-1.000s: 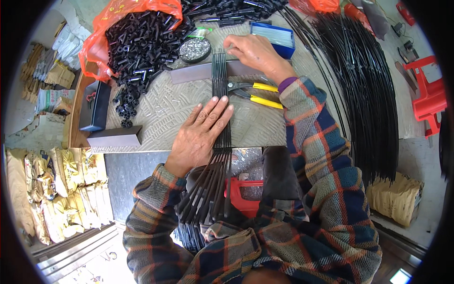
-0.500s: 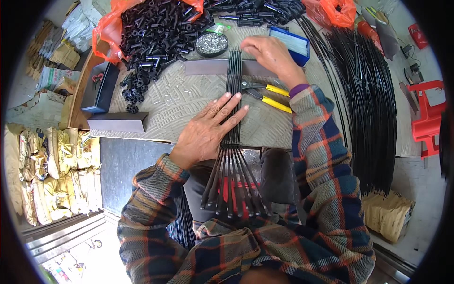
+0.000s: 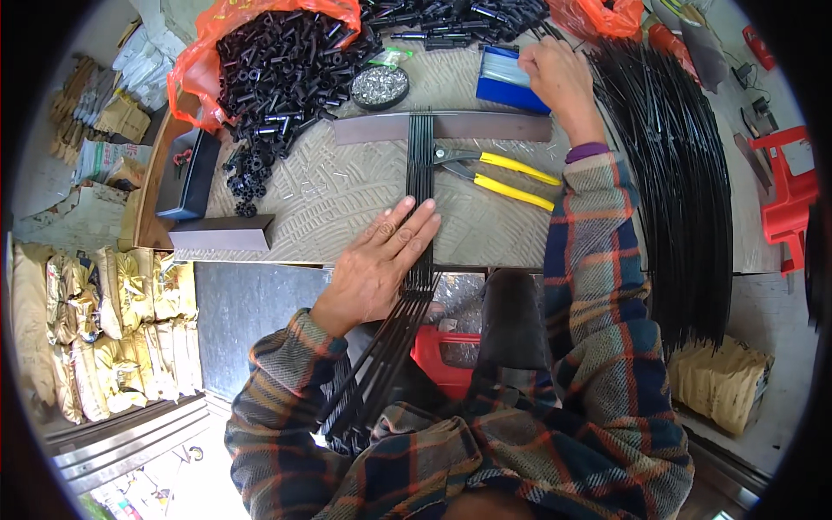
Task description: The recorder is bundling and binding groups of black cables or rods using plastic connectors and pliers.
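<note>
My left hand [image 3: 368, 269] lies with its fingers stretched out flat over a row of thin black rods [image 3: 420, 178]. The rods run side by side across the table, their far ends crossing a long grey metal strip [image 3: 494, 126]. Past the table's edge the near ends fan out toward my lap, leaning left. My right hand [image 3: 562, 82] is at the right side of a blue box [image 3: 511, 94] of fine, pale, clear strands. Its fingers are curled together, and whatever they pinch is hidden. Yellow-handled pliers [image 3: 507, 172] lie just right of the rods.
A round dish of small shiny metal pieces [image 3: 380, 87] stands left of the box. Black tubular parts [image 3: 277, 74] spill from an orange bag [image 3: 195, 82]. A thick bundle of black rods [image 3: 680, 191] hangs over the table's right side. A red stool [image 3: 784, 186] is at far right.
My right hand has moved right, from the rods' far ends to the blue box. The near ends of the rods have swung left. My left hand stays flat on them.
</note>
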{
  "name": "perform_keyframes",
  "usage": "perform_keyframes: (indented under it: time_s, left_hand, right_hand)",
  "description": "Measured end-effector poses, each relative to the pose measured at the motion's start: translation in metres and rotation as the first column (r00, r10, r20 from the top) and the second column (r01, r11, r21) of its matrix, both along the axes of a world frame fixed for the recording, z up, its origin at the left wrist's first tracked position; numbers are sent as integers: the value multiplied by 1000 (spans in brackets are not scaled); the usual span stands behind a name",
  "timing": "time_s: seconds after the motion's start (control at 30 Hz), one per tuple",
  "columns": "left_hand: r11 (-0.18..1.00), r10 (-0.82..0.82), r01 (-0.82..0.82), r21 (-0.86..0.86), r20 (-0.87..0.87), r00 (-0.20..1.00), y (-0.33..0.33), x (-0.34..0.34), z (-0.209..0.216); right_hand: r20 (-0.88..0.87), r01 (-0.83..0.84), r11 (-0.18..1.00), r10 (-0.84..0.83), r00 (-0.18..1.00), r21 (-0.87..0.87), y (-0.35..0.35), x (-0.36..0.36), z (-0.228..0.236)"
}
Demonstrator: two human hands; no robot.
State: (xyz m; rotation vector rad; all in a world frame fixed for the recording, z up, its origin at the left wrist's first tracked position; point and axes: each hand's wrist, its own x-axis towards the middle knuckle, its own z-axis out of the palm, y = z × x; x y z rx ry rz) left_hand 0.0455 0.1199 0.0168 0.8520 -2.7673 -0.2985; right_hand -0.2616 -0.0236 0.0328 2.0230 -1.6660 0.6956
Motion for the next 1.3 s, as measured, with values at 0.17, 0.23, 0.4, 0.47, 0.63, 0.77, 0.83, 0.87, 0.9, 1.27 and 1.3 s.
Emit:
perform_keyframes:
  time_s: [0.17, 0.23, 0.4, 0.47, 0.63, 0.77, 0.83, 0.87, 0.9, 1.27, 1.3]
  left_hand:
    - [998, -9, 6, -66, -38, 999, 1, 1, -2]
    - [997, -5, 2, -72, -45, 999, 2, 0, -3]
    - [997, -2, -4, -78, -76, 997, 2, -5, -5]
    - [997, 8, -16, -78, -93, 996, 2, -3, -7]
    - [996, 12, -20, -87, -90, 996, 1, -3, -9]
    - [996, 12, -18, -91, -74, 997, 1, -4, -8]
    - [996, 10, -17, -89, -78, 997, 1, -3, -8]
    - [996, 12, -19, -87, -82, 997, 1, -3, -8]
    - [996, 12, -19, -86, -82, 997, 1, -3, -9]
    - [998, 1, -9, -69, -108, 994, 0, -5, -6]
    - [998, 2, -10, -68, -107, 994, 0, -5, -6]
  right_hand:
    - [49, -40, 993, 35, 998, 115, -2, 5, -3]
    - [55, -27, 999, 24, 998, 42, -3, 6, -2]
    - [-16, -39, 976, 37, 999, -216, -3, 8, 0]
    - [88, -77, 987, 89, 992, -138, 2, 31, -1]
    - [214, -404, 852, 349, 912, 332, 15, 70, -10]
    - [228, -371, 851, 303, 925, 372, 15, 62, -9]
    - [259, -360, 861, 278, 925, 359, 15, 60, -9]
    - [260, -358, 861, 276, 925, 360, 15, 60, -10]
    - [251, -355, 862, 277, 928, 362, 15, 60, -9]
    - [198, -353, 871, 301, 933, 341, 16, 60, -7]
    - [204, -334, 869, 275, 940, 366, 16, 62, -6]
